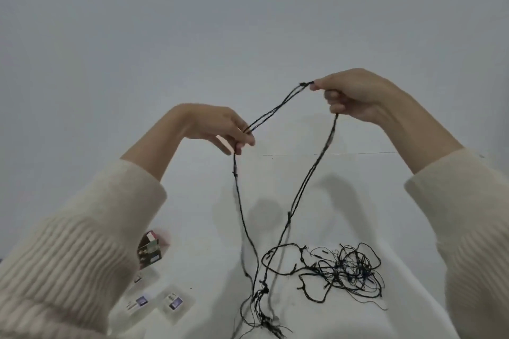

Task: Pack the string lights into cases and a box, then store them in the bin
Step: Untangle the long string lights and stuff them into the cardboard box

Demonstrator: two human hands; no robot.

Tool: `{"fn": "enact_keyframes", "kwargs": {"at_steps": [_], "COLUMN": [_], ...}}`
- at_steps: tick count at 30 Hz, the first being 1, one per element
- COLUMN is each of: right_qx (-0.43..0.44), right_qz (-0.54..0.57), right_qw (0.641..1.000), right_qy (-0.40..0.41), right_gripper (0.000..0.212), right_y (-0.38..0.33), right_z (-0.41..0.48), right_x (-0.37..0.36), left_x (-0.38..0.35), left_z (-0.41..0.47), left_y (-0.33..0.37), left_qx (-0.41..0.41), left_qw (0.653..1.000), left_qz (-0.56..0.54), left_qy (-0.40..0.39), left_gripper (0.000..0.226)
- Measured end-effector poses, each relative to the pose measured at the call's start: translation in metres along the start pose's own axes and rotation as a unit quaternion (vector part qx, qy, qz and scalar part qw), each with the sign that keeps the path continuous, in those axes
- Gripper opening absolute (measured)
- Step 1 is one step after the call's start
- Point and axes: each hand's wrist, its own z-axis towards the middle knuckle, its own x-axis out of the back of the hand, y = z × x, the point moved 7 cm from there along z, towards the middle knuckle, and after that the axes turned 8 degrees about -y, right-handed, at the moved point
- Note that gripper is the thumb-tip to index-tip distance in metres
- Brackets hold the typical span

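Both grips pinched shut on string lights (278, 109), left hand (220, 129) lower, right hand (349, 93) higher, strand slanting between, remaining tangle (344, 267) directly below on worktop (192, 201) near front edge.

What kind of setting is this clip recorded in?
Probably a plain indoor room: a bare pale wall, a white work surface with tangled string lights, a small box and clear cases.

I am seeing the cream ribbed sleeves (68, 256) running off the frame's edges. The black string-light wire (327, 270) is trailing past the bottom edge. The small clear flat cases (173, 301) are carrying labels too blurred for reading.
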Motion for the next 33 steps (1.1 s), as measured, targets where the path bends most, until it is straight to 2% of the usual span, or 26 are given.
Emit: {"fn": "enact_keyframes", "kwargs": {"at_steps": [2, 4, 5, 7, 9, 10, 11, 13, 15, 16, 18, 20, 24, 28, 29, 31, 33], "right_qx": [-0.034, -0.061, -0.057, -0.014, 0.034, 0.043, 0.047, 0.048, 0.050, 0.050, 0.041, 0.020, 0.019, 0.089, 0.099, 0.101, 0.102], "right_qz": [-0.125, -0.266, -0.278, -0.193, -0.083, -0.062, -0.060, -0.076, -0.084, -0.079, -0.093, -0.157, -0.222, -0.262, -0.274, -0.257, -0.185], "right_qw": [0.992, 0.959, 0.952, 0.966, 0.982, 0.985, 0.984, 0.978, 0.981, 0.986, 0.989, 0.982, 0.961, 0.960, 0.956, 0.960, 0.975], "right_qy": [0.005, -0.071, -0.114, -0.172, -0.165, -0.157, -0.161, -0.186, -0.165, -0.141, -0.105, -0.105, -0.166, -0.047, -0.030, -0.048, -0.063], "right_gripper": [0.011, 0.013, 0.021, 0.045, 0.068, 0.072, 0.065, 0.035, 0.019, 0.019, 0.020, 0.017, 0.015, 0.016, 0.015, 0.012, 0.011], "right_y": [0.008, 0.012, 0.011, -0.002, -0.020, -0.026, -0.031, -0.039, -0.043, -0.044, -0.041, -0.037, -0.052, -0.097, -0.106, -0.114, -0.118], "right_z": [-0.003, -0.008, -0.010, -0.011, -0.004, -0.001, 0.000, -0.001, 0.002, 0.005, 0.009, 0.010, 0.004, 0.011, 0.012, 0.014, 0.015], "right_x": [0.008, -0.009, -0.022, -0.049, -0.059, -0.060, -0.063, -0.070, -0.066, -0.060, -0.049, -0.043, -0.052, -0.041, -0.041, -0.047, -0.053], "left_x": [0.018, 0.034, 0.037, 0.034, 0.033, 0.036, 0.040, 0.046, 0.044, 0.038, 0.026, 0.035, 0.062, 0.071, 0.070, 0.056, 0.032], "left_z": [-0.002, -0.007, -0.008, -0.008, -0.009, -0.010, -0.011, -0.014, -0.013, -0.010, -0.007, -0.011, -0.022, -0.027, -0.025, -0.014, 0.000], "left_y": [-0.003, 0.018, 0.033, 0.061, 0.080, 0.085, 0.088, 0.085, 0.071, 0.062, 0.041, 0.029, 0.046, 0.065, 0.067, 0.070, 0.072], "left_qx": [-0.053, -0.122, -0.133, -0.132, -0.120, -0.120, -0.124, -0.143, -0.156, -0.148, -0.111, -0.120, -0.211, -0.248, -0.242, -0.224, -0.217], "left_qw": [0.991, 0.972, 0.973, 0.983, 0.985, 0.982, 0.978, 0.966, 0.957, 0.961, 0.975, 0.972, 0.938, 0.905, 0.902, 0.917, 0.932], "left_qz": [-0.099, -0.164, -0.147, -0.061, 0.006, 0.016, 0.009, -0.062, -0.169, -0.198, -0.185, -0.181, -0.200, -0.239, -0.256, -0.265, -0.260], "left_qy": [0.071, 0.115, 0.114, 0.108, 0.125, 0.144, 0.168, 0.208, 0.176, 0.127, 0.053, 0.085, 0.188, 0.250, 0.249, 0.197, 0.130], "left_gripper": [0.011, 0.016, 0.018, 0.018, 0.015, 0.012, 0.007, 0.009, 0.011, 0.010, 0.007, 0.008, 0.010, 0.016, 0.023, 0.040, 0.040]}}
